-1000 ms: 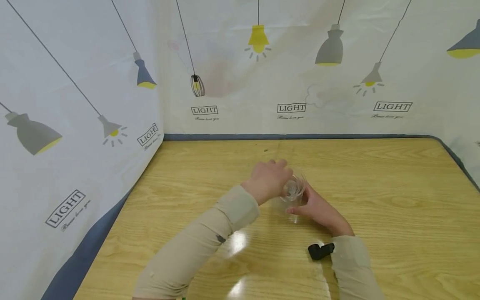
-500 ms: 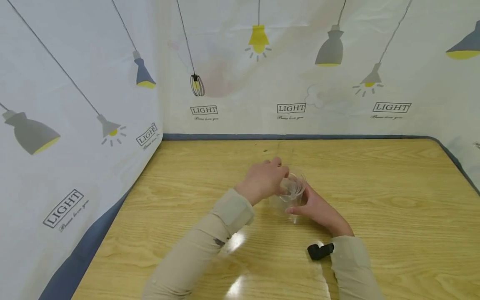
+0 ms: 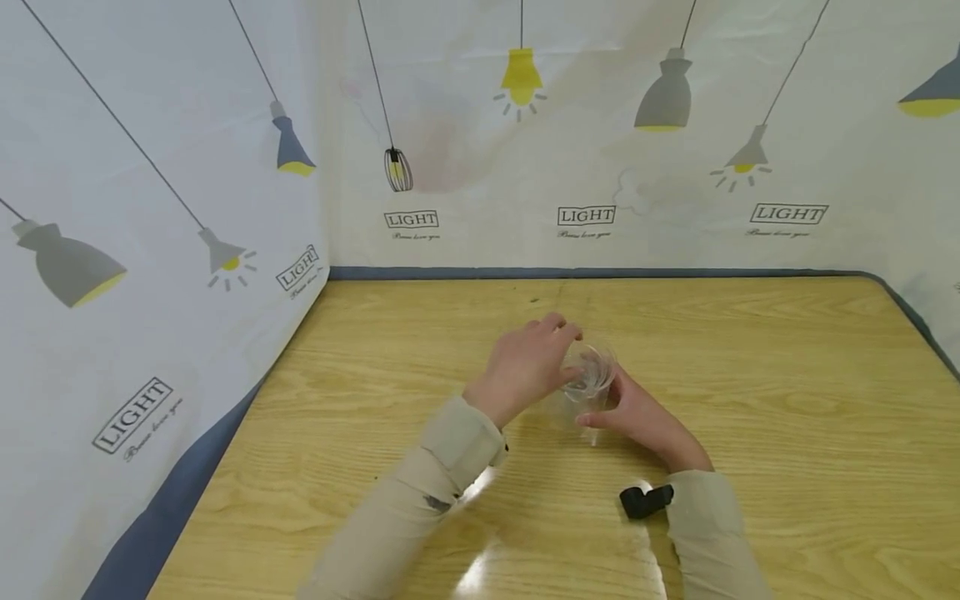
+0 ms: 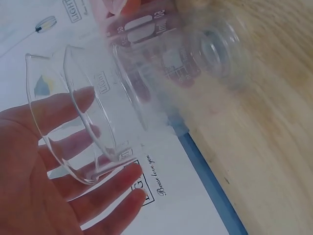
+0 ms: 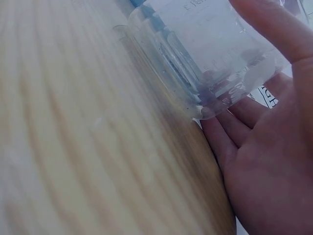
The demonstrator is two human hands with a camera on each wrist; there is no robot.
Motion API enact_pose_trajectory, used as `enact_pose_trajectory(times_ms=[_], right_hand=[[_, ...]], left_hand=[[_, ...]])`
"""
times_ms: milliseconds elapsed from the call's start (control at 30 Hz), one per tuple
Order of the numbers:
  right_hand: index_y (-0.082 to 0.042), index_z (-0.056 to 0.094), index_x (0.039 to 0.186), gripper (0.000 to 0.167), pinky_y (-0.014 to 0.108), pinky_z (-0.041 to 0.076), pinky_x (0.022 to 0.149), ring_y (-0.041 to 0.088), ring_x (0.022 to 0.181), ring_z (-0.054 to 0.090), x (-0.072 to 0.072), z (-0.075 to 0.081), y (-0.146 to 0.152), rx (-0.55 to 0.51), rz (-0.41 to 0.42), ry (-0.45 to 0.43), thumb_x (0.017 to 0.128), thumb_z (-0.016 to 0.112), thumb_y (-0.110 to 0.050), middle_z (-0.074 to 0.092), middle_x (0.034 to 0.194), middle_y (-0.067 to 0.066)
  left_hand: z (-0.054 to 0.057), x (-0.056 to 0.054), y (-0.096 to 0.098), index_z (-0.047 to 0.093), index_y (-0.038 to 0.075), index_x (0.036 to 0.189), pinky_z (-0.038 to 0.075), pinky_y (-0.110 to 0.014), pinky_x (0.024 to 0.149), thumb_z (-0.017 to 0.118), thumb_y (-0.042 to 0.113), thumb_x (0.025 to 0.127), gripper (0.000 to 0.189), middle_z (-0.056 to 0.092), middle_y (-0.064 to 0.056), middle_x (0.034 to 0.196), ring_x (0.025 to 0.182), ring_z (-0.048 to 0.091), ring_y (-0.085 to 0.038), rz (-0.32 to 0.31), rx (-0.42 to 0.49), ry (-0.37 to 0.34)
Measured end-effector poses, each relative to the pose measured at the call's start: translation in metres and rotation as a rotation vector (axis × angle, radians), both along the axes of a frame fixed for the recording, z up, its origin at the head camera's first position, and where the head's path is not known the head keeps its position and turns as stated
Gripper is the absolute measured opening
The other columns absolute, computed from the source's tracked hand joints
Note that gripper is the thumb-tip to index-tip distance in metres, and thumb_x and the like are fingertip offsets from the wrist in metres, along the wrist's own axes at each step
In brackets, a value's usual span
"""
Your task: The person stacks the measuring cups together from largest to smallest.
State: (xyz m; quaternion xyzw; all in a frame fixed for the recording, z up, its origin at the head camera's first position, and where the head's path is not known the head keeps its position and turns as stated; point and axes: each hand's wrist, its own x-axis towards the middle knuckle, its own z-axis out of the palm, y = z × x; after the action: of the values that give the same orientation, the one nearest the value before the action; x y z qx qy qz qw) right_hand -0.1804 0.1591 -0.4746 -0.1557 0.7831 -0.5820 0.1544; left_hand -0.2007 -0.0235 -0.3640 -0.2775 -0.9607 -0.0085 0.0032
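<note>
Clear glass beakers (image 3: 590, 375) stand nested one inside another on the table, their rims stepped one beyond another in the left wrist view. White printed markings show on the glass wall (image 4: 176, 66). My right hand (image 3: 637, 421) holds the outer beaker (image 5: 210, 44) low down, thumb on the near side and fingers behind. At the top, my left hand (image 3: 528, 362) is spread loosely beside the beaker rims (image 4: 80, 107), its thumb overlapping the opening in the head view. Its fingers (image 4: 110, 193) look relaxed, some seen through the glass.
The beakers stand on a wood-grain table (image 3: 810, 400). A black angled object (image 3: 645, 502) lies by the right sleeve cuff (image 3: 703, 504). A white curtain (image 3: 480, 167) printed with lamps borders the back and left, with a blue band (image 3: 450, 272) along the table's far edge.
The left forearm has shifted slightly right, and the left hand's fingers have loosened and opened at the beaker rims. The inner rim sits more level. The right hand keeps its hold.
</note>
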Motion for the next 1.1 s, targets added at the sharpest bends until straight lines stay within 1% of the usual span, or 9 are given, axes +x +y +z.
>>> enact_pose_trajectory(times_ms=[100,200,300,367,433,533,700,867,1100], right_hand=[[-0.032,0.014,0.141,0.089,0.050,0.019,0.101,0.019,0.128,0.025,0.000,-0.001,0.000,-0.015,0.005,0.008,0.075,0.072,-0.022,0.027,0.141,-0.001],[-0.038,0.015,0.139,0.087,0.050,0.019,0.101,0.018,0.129,0.024,-0.003,-0.005,0.002,-0.014,0.003,0.018,0.075,0.073,-0.023,0.027,0.141,-0.002],[-0.038,0.015,0.139,0.088,0.050,0.017,0.102,0.017,0.130,0.021,-0.004,-0.004,0.003,-0.014,-0.001,0.015,0.075,0.073,-0.023,0.026,0.142,-0.003],[-0.036,0.016,0.140,0.088,0.050,0.017,0.102,0.017,0.130,0.020,-0.004,-0.004,0.003,-0.020,-0.005,0.018,0.074,0.073,-0.023,0.025,0.142,-0.003],[-0.034,0.016,0.140,0.088,0.050,0.017,0.102,0.017,0.130,0.020,-0.004,-0.006,0.003,-0.025,-0.009,0.016,0.074,0.073,-0.023,0.025,0.142,-0.003],[-0.032,0.016,0.141,0.087,0.050,0.017,0.102,0.018,0.130,0.021,-0.004,-0.009,0.003,-0.043,-0.007,0.010,0.075,0.073,-0.022,0.024,0.142,-0.003],[-0.033,0.017,0.140,0.085,0.049,0.020,0.101,0.020,0.127,0.027,-0.002,-0.011,0.003,-0.067,0.008,0.007,0.076,0.072,-0.019,0.027,0.140,-0.002],[-0.030,0.019,0.139,0.085,0.048,0.024,0.100,0.020,0.125,0.031,-0.003,-0.008,0.003,-0.058,-0.005,0.012,0.074,0.073,-0.019,0.032,0.136,-0.001],[-0.026,0.014,0.142,0.090,0.049,0.023,0.100,0.024,0.127,0.028,-0.003,-0.006,0.003,-0.024,0.003,0.028,0.074,0.073,-0.020,0.029,0.140,0.005]], left_hand=[[-0.003,0.003,-0.001,0.045,0.023,0.126,0.048,-0.030,0.062,0.057,0.049,0.082,0.052,0.047,0.003,0.120,0.096,0.053,-0.012,0.010,0.043,0.028],[-0.005,0.005,-0.003,0.041,0.023,0.130,0.048,-0.030,0.065,0.057,0.049,0.082,0.057,0.046,0.002,0.124,0.101,0.052,-0.012,0.032,0.099,0.025],[-0.007,0.006,-0.004,0.035,0.023,0.135,0.048,-0.031,0.067,0.055,0.051,0.082,0.062,0.044,0.002,0.128,0.102,0.053,-0.013,0.078,0.163,-0.017],[-0.009,0.008,-0.004,0.031,0.023,0.137,0.049,-0.032,0.064,0.054,0.051,0.082,0.066,0.044,0.001,0.128,0.098,0.054,-0.014,0.105,0.214,-0.048],[-0.013,0.008,-0.003,0.027,0.023,0.139,0.049,-0.032,0.062,0.053,0.051,0.083,0.068,0.044,0.001,0.129,0.096,0.055,-0.015,0.123,0.260,-0.073],[-0.017,0.009,-0.001,0.024,0.022,0.140,0.049,-0.033,0.065,0.053,0.051,0.083,0.070,0.047,0.001,0.127,0.098,0.055,-0.015,0.141,0.326,-0.092],[-0.024,0.011,-0.001,0.025,0.023,0.140,0.046,-0.036,0.080,0.053,0.052,0.083,0.070,0.049,0.004,0.126,0.107,0.051,-0.014,0.192,0.476,-0.158],[-0.030,0.013,-0.002,0.027,0.026,0.139,0.044,-0.038,0.083,0.052,0.051,0.084,0.065,0.051,0.006,0.123,0.107,0.051,-0.015,0.233,0.665,-0.225],[-0.037,0.015,-0.003,0.031,0.025,0.137,0.040,-0.038,0.089,0.047,0.049,0.088,0.057,0.052,0.009,0.123,0.112,0.048,-0.014,0.268,0.818,-0.251]])
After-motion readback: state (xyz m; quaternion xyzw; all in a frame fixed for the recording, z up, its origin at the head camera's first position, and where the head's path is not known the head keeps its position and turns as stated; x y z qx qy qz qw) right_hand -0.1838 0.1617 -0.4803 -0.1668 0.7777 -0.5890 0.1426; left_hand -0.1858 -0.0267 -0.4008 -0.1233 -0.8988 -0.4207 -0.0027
